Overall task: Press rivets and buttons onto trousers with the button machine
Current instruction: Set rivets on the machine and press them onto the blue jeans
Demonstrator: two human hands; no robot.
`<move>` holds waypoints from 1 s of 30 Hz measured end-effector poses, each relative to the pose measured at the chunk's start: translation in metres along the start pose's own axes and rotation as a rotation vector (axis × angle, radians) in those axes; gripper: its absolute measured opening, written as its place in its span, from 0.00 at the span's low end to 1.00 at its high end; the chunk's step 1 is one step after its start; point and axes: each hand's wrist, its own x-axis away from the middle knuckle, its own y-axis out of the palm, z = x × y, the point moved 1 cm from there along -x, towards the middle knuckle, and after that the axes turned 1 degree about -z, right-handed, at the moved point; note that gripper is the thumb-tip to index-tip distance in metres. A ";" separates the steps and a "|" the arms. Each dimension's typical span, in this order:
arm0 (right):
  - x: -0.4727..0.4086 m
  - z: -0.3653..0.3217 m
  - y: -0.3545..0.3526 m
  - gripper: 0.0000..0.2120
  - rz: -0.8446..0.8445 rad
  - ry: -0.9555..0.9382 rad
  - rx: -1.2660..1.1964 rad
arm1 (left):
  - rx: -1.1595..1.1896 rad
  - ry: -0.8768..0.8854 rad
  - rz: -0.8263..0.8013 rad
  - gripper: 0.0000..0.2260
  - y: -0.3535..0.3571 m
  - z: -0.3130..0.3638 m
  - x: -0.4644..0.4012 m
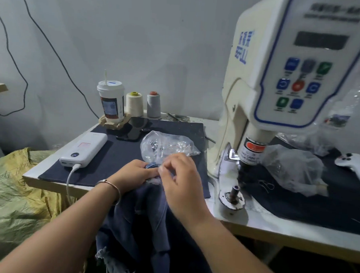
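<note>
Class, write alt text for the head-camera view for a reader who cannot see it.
Both hands hold dark denim trousers at the table edge: left hand grips the fabric, right hand pinches at it. A button machine stands right; a clear bag lies behind.

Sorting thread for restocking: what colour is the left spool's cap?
Yellow, on the cream thread spool; head view shows it best.

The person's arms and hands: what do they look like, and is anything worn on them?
Both forearms are bare, with no sleeves or gloves in view. The left hand has a thin, rose-gold coloured bangle around the wrist. The right hand shows no ring, watch or bracelet.
</note>
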 end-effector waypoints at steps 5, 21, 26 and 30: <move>0.070 0.010 -0.086 0.08 0.018 0.003 -0.066 | -0.057 -0.004 0.019 0.19 0.007 0.008 0.008; 0.033 0.077 -0.181 0.01 -0.073 -0.006 0.374 | -0.126 0.020 0.122 0.20 0.036 0.016 0.009; 0.029 0.079 -0.178 0.02 -0.070 0.014 0.325 | -0.105 0.016 0.118 0.18 0.034 0.014 0.008; 0.033 0.084 -0.177 0.03 -0.046 0.081 0.220 | -0.089 0.014 0.097 0.17 0.034 0.015 0.008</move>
